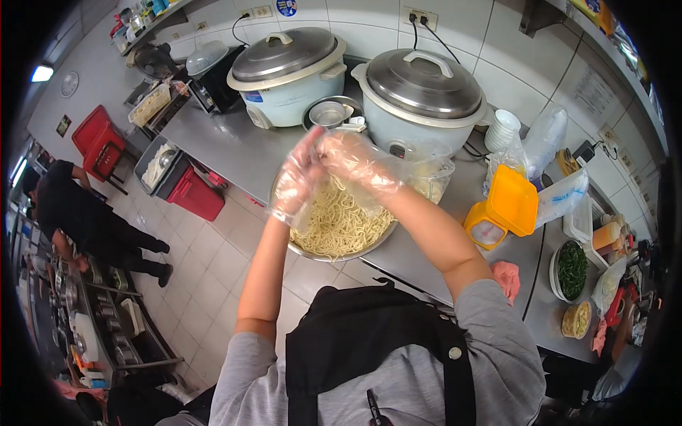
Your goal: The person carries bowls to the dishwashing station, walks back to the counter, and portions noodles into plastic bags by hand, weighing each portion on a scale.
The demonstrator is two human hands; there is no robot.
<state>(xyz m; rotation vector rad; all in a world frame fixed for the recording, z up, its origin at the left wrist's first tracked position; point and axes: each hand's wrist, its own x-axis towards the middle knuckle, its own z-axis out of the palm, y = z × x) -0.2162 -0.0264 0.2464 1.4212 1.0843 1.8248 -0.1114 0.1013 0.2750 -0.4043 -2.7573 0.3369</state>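
My L hand (295, 183) & R hand (361, 165) are both up over the noodles (337, 224), each in a thin see-thru glove. The 2 hands come together at the finger ends, near the far side of the big metal bowl (328, 256). My fingers look a bit bent, abt half curled, but the tips are blurry & the gloves are crinkly, so I can't tell if L or R has hold of anything. The noodles are pale yellow & lie in a big pile in the bowl, right under my hands. The bowl is by the edge of the shiny metal table (234, 156). Behind my hands is a small dark pan w/ a clear bowl (328, 113) in it, & 2 big pots, L pot (284, 99) & R pot (412, 121), both w/ metal lids on. A see-thru bag (431, 183) is just beside my R arm. Farther to the R are a yellow scale (490, 216), a pink cloth (506, 279) & a white bowl w/ chopped greens (572, 270). Way off on the L, a person in black clothes (78, 206) stands near a red bin (195, 195).
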